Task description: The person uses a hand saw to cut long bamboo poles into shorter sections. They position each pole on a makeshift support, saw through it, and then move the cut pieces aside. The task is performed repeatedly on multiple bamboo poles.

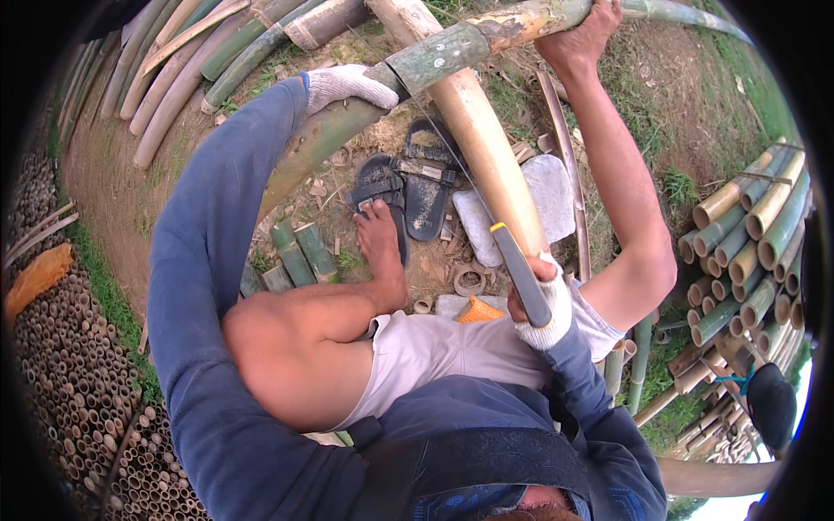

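Note:
A thick green bamboo pole lies slanting across the far side, over a pale yellow bamboo pole. My left hand, in a white knit glove, is closed over the green pole just left of a dark cut line. In a fingerless-looking white glove, my right hand grips the grey and yellow handle of a handsaw. Its thin blade slants up and left to the cut; how deep the teeth sit cannot be made out. My bare right foot presses on the green pole's right part.
Black sandals lie between my legs, by my other bare foot. Near them are flat grey stones, short green bamboo pieces and chips. Bamboo stacks stand at left, far left and right.

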{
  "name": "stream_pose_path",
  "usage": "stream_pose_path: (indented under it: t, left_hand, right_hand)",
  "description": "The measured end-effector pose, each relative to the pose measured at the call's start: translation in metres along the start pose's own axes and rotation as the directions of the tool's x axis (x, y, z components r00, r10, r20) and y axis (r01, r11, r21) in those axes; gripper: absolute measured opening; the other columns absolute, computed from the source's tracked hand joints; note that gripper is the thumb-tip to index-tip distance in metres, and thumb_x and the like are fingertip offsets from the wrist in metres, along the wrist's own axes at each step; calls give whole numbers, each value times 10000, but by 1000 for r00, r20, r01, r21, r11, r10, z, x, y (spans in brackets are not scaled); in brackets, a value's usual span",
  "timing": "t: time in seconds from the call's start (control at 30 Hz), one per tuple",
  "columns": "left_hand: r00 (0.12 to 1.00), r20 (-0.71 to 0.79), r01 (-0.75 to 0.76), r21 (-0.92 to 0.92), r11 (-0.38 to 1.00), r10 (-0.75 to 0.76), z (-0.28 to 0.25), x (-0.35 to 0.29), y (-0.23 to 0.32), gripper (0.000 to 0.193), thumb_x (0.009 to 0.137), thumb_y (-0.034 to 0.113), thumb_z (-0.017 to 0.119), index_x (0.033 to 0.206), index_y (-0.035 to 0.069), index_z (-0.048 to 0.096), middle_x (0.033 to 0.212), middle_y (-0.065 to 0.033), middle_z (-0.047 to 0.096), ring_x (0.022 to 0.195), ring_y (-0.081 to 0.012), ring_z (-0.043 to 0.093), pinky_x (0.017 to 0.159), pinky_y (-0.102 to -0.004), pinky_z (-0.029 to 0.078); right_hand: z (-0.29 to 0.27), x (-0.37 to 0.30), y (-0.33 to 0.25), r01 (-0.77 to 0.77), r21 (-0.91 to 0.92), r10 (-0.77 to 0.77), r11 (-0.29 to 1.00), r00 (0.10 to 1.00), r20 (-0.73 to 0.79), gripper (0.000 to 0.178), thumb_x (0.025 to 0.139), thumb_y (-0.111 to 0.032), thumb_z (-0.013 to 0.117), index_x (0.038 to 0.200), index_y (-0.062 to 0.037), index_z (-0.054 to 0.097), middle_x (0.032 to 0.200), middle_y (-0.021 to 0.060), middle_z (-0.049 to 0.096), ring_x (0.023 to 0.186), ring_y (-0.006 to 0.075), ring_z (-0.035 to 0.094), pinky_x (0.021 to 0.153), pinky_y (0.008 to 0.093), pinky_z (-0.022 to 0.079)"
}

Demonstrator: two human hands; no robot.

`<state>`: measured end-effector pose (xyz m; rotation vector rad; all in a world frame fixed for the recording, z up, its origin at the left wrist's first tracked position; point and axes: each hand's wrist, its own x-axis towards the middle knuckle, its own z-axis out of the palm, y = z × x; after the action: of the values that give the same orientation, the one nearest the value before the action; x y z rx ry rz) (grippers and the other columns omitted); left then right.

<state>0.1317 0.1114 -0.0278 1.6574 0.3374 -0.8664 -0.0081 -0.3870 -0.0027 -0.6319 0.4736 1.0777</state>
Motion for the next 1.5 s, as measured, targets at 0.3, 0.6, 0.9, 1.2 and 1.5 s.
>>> stream_pose_path:
  t: [0.3,0.6,0.9,1.2,1.5]
  left_hand:
    - [986,50,162,-148,976,-156,-18,16,-12,619,914,233,905,1455,22,689,1295,-130,781,1100,-221,766,973,-375,619]
    - [994,35,106,-139,985,-102,-17,10,-7,695,901,259,909,1500,28,644,1297,-85,768,1105,-185,745,960,-369,615]
    - [988,96,132,-127,983,-121,-20,11,-8,700,902,273,901,1506,50,625,1284,-97,758,1110,-190,738,957,-366,612]
    - [996,64,66,-111,992,-59,-21,-17,3,638,898,290,924,1437,46,687,1229,-78,785,1051,-172,751,934,-349,612]
    - [979,-60,-165,315,935,193,73,-68,22,568,865,299,965,1342,80,748,1288,-46,772,1168,-147,701,1049,-323,553]
  right_hand:
    - [43,168,-18,521,-827,-454,210,801,390,586,847,-77,789,1410,-92,627,1216,143,706,1035,292,734,920,384,586]
    - [-12,-14,5,470,-617,-338,631,882,327,301,1154,-153,576,1443,-69,593,1018,55,663,743,104,644,598,238,522]
    - [26,172,-3,365,-929,-467,58,833,298,600,875,-53,785,1449,-116,624,1176,144,723,1054,288,747,963,403,594]
    - [-6,167,23,254,-964,-391,80,897,204,634,845,-148,860,1443,-136,650,1220,212,673,1153,393,703,1020,430,576]
    - [-5,184,37,290,-867,-180,-406,904,387,858,860,-317,940,1594,-107,548,1329,250,606,1277,441,626,1103,504,532]
